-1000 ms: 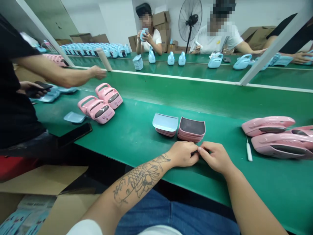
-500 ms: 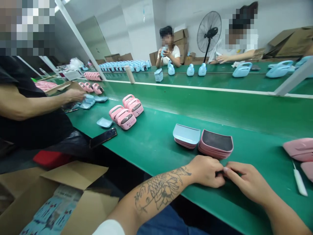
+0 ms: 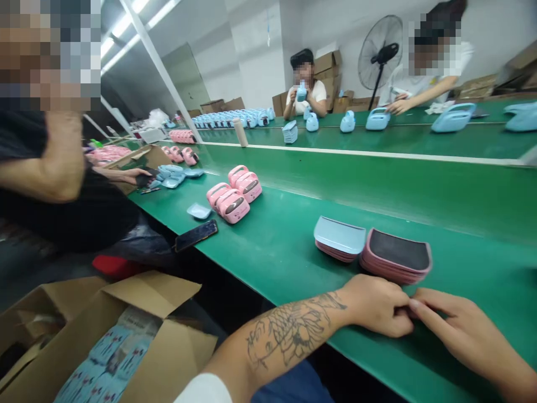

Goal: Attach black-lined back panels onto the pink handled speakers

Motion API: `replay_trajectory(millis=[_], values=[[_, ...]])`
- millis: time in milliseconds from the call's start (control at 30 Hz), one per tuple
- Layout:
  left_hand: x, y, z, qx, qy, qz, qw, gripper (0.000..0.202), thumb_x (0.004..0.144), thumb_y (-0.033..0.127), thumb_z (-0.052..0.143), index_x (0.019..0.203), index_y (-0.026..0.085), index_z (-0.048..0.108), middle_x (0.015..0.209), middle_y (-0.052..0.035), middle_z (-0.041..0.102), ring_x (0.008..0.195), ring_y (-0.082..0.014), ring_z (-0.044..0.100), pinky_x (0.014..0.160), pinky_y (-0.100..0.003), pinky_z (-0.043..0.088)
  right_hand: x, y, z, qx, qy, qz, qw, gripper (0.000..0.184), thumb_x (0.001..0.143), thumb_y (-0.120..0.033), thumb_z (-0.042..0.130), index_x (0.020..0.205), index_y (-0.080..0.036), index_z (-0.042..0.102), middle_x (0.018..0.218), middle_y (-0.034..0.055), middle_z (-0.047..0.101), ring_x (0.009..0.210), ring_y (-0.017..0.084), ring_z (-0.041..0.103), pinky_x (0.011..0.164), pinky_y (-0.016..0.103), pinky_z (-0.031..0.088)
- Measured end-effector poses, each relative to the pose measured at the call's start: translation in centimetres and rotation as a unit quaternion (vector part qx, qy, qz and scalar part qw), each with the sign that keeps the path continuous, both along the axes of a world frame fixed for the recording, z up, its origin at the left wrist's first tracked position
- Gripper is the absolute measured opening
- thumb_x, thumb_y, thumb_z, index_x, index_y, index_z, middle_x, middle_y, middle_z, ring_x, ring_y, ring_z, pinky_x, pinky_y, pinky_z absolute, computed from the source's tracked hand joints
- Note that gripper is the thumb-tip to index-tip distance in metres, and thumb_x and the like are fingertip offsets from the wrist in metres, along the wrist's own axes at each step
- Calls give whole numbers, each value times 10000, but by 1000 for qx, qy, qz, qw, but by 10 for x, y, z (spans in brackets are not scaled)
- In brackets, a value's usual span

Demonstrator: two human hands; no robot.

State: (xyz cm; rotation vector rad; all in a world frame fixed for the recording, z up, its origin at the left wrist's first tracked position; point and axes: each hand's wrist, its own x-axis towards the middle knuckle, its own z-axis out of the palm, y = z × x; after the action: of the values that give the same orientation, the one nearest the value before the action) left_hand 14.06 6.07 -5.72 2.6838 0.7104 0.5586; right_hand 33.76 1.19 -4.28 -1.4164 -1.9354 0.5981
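Observation:
My left hand (image 3: 377,305) rests low over the green table edge, its fingers curled shut. The fingertips of my right hand (image 3: 459,319) are pinched and meet those of the left. Whatever lies between the fingers, if anything, is hidden or too small to make out. Just beyond them stands a stack of pink curved panels (image 3: 396,271) with a dark face on top. Touching or close to its left side is another stack, with a light blue panel (image 3: 339,235) over pink ones.
Pink handled plastic cases (image 3: 234,207) stand to the left, near a blue panel (image 3: 199,211) and a phone (image 3: 196,235). An open carton (image 3: 184,350) sits below the table edge. A co-worker (image 3: 46,162) is at left; two others work across the bench among blue cases (image 3: 453,118).
My view has swung left, so the white-handled tool and pink parts at right are out of sight. My hands keep their pose. The left co-worker has raised one arm toward the head.

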Motion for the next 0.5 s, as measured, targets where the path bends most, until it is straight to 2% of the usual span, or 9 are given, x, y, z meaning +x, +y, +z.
replay_trajectory(millis=[67,200,500], values=[[-3,-1,6,15,3,5,1000,190,855,354,635,792,190,708,850,-39,792,779,-198,753,655,-311,561,-4,-1,8,-41,3,47,998,501,1025,-533,547,628,-244,648,633,58,686,595,216,662,576,324,526],[-4,4,5,19,-37,-11,999,143,837,292,648,768,179,703,771,-59,754,709,-208,716,611,-319,525,-9,0,18,-41,36,51,997,441,1023,-418,553,646,-213,655,645,41,677,613,193,630,616,312,468],[-6,12,1,12,-143,-45,989,126,834,196,588,715,200,631,670,-23,662,605,-172,605,571,-305,422,-8,3,15,-63,45,31,996,343,972,-334,577,666,-204,659,678,28,674,650,166,612,647,295,450]])
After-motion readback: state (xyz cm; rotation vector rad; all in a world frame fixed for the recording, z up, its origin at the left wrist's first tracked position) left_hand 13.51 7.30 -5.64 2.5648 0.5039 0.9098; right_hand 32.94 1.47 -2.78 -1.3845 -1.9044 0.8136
